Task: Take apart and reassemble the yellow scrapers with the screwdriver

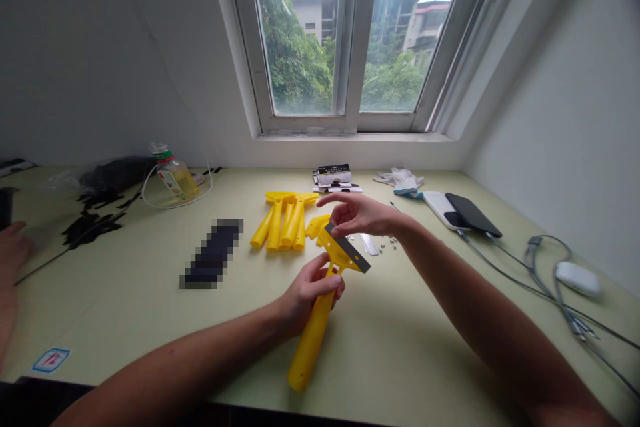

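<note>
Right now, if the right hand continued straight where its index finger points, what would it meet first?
Probably the group of yellow scraper handles, though the right hand might pass above them; depth is unclear.

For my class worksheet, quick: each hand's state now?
Left hand: closed, holding the scraper.
Right hand: partly curled at the blade; whether gripping it cannot be told.

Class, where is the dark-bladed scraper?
Low centre in the head view, the scraper is in the left hand, the right hand at the top of its blade.
</note>
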`<state>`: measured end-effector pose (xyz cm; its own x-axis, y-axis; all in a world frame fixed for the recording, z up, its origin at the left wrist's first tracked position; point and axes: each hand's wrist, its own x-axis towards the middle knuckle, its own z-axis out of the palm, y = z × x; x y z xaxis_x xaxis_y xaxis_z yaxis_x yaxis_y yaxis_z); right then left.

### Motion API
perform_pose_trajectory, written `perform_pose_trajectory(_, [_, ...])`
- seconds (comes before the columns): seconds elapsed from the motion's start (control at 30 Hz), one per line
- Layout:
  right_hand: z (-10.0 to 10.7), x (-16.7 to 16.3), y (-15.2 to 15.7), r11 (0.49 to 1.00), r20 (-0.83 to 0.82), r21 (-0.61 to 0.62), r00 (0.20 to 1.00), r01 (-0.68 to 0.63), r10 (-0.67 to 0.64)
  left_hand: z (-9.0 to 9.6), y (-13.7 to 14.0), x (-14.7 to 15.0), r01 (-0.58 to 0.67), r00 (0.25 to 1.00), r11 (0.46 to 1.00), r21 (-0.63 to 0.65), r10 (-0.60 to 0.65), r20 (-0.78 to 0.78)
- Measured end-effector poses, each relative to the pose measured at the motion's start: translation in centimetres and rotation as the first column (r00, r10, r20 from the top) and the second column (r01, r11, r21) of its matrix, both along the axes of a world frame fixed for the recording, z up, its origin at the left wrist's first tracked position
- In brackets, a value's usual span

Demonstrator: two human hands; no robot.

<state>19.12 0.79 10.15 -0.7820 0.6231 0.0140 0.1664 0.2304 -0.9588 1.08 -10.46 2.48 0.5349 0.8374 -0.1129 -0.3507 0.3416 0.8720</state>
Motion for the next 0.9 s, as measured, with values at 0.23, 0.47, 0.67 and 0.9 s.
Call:
perform_pose_trajectory(0.23, [-0.9,-0.7,-0.1,0.999,0.034,0.034,0.999,-0.034,0.033,-0.1,-0.1,0.0,0.015,1.000,0.999,0.034,-0.015,0.018])
perform_pose_trajectory(0.47, [-0.6,-0.7,-0.5,0.989,0.143,0.145,0.989,0.019,-0.040,0.0,-0.1,0.0,-0.009,1.000,0.999,0.052,0.009,0.000])
perform_pose_trajectory(0.67, [-1.0,-1.7,-1.2,0.973,0.187,0.227,0.979,0.034,-0.078,-0.3,0.3,0.0,-0.099,0.995,0.995,-0.003,0.099,-0.031])
perform_pose_trajectory(0.9, [-1.7,-3.0,-2.1,0.950,0.157,0.311,0.986,-0.003,-0.049,-0.4,0.8,0.2,-0.150,0.978,0.988,-0.030,0.144,-0.154])
